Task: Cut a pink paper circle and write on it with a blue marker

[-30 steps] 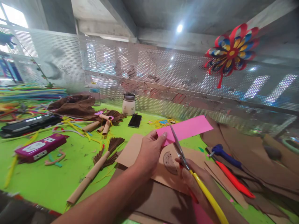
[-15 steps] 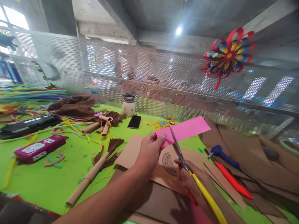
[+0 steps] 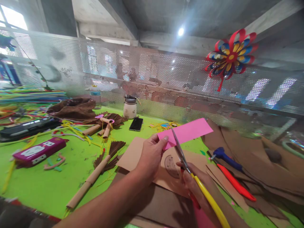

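Note:
A long strip of pink paper (image 3: 190,131) is pinched at its left end by my left hand (image 3: 150,153), thumb on top. My right hand (image 3: 199,182) grips a pair of scissors (image 3: 210,199) with yellow and red handles. The blades point up and away, and they cross the pink strip just right of my left thumb. Under both hands lie tan card sheets (image 3: 133,155) and a darker brown sheet (image 3: 161,205). A clear protractor (image 3: 171,166) rests on the tan card between my hands. More pink paper shows below my right hand.
Rolled brown paper pieces with pleated ends (image 3: 95,177), a purple case (image 3: 40,152) and yellow strings lie to the left. A phone (image 3: 136,124) and a jar (image 3: 130,107) stand farther back. At right are a blue-handled tool (image 3: 224,156), a red-orange tool (image 3: 235,182) and brown paper (image 3: 251,152).
The whole view has shifted slightly, so everything sits a little farther left. My hands, the scissors and the pink strip keep nearly the same positions relative to one another.

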Tool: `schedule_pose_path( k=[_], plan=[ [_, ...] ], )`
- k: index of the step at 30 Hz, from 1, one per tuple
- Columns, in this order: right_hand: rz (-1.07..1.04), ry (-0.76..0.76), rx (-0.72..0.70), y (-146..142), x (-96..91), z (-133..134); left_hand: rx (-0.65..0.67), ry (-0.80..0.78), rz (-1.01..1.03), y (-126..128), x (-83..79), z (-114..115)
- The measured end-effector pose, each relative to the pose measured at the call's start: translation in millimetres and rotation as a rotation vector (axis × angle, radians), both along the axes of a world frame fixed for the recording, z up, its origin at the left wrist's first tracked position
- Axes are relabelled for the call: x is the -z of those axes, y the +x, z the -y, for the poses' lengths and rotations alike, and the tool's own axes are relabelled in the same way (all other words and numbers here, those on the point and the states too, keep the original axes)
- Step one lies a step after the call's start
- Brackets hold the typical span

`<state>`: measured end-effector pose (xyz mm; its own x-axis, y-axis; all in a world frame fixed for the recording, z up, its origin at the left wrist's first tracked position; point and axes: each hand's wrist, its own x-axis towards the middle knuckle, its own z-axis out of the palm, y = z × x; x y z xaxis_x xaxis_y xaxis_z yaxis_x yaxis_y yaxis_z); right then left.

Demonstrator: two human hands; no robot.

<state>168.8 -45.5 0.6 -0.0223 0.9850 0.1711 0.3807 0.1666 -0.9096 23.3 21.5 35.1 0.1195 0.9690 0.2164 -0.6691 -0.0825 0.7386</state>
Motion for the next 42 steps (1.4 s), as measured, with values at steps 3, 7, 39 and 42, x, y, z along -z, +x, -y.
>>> schedule_pose_path(
  k=[3,7,39,42],
  plan=[
    [-0.012,-0.007,-0.003,0.2,0.3,-0.6,0.003,0.003,-0.006,0.1,0.1,-0.4],
    [-0.023,-0.027,0.008,0.7,1.4,-0.8,0.011,0.001,-0.005,0.0,0.6,-0.7],
    [-0.010,0.029,0.059,-1.9,4.9,1.7,0.016,-0.001,0.001,0.3,-1.1,1.0],
    [-0.007,0.031,0.053,-0.7,6.0,1.0,0.014,-0.004,0.001,0.3,-1.2,0.9]
  ],
)
